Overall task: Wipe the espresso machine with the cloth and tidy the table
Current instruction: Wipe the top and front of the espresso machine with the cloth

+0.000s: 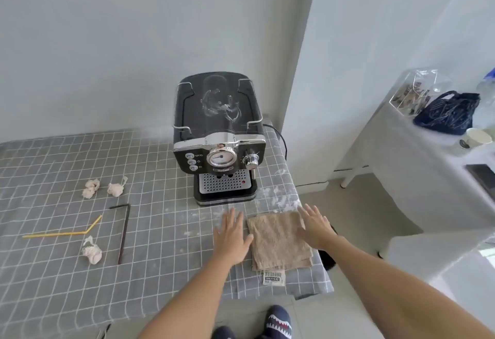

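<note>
Grey checked tablecloth (pixel 160 231): espresso machine (pixel 219 137) upright at rear. Folded beige cloth (pixel 280 242) near front edge; left hand (pixel 231 234) flat beside, right hand (pixel 316 227) upon it, both spread, gripping nothing.

A grey tablecloth (pixel 150 231) with a white grid pattern covers the tabletop, smudged with white powder near the black and chrome espresso machine (pixel 218 137). The folded cloth (pixel 278 242) is beige, the crumpled paper balls (pixel 92 254) pale pink. One straw (pixel 61 232) is yellow, the other straw (pixel 123 234) black.
</note>
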{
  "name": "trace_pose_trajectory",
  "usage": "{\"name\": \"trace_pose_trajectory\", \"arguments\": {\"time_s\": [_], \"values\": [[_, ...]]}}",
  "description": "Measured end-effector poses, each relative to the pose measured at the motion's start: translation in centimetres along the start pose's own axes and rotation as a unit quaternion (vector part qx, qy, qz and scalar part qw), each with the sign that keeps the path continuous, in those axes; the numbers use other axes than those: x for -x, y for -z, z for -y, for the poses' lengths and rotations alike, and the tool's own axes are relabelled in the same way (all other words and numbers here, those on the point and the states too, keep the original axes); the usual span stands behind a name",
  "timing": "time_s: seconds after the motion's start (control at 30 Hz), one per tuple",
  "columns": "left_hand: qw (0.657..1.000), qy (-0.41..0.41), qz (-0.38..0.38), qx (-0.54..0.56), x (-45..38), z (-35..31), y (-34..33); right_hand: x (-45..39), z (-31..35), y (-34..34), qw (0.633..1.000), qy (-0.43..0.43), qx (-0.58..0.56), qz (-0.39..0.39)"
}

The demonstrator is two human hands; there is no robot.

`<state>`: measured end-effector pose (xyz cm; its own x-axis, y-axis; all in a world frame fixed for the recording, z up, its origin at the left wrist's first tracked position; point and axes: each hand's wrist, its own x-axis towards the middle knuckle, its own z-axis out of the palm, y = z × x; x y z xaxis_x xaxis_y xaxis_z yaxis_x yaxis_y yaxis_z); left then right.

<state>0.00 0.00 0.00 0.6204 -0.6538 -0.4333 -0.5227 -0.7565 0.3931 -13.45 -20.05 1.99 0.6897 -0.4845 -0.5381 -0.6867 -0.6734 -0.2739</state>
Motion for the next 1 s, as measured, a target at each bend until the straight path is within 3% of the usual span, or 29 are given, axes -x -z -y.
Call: {"name": "trace_pose_trajectory", "arguments": {"time_s": [0.27,0.37,0.47,0.57,0.67,0.8,0.9,1.0], "values": [[0.999,-0.035,0.002,-0.04,-2.4,-3.7,-3.4,-1.6,-1.7,-2.2,0.989,0.064,0.039,-0.124],[0.999,-0.029,-0.028,-0.028,-2.8,-3.8,-4.2,-1.7,-2.3,-3.1,0.983,0.101,0.032,-0.15],[0.995,-0.03,-0.091,-0.006,-2.4,-4.1,-4.4,-1.0,-1.7,-1.7,0.976,0.098,-0.106,-0.164],[0.982,-0.046,-0.166,0.079,-1.8,-4.3,-4.0,0.3,-0.6,0.5,0.955,0.071,-0.244,-0.152],[0.968,-0.079,-0.188,0.148,-1.1,-4.2,-2.8,2.1,0.5,2.2,0.94,0.075,-0.308,-0.129],[0.941,-0.172,-0.217,0.195,1.1,-3.8,1.3,4.7,1.6,4.5,0.943,0.118,-0.303,-0.073],[0.907,-0.276,-0.264,0.176,3.1,-4.1,6.3,7.0,3.3,6.6,0.935,0.172,-0.304,0.052],[0.87,-0.359,-0.321,0.111,4.4,-4.7,11.9,8.8,6.1,9.1,0.949,0.199,-0.237,0.049]]}}
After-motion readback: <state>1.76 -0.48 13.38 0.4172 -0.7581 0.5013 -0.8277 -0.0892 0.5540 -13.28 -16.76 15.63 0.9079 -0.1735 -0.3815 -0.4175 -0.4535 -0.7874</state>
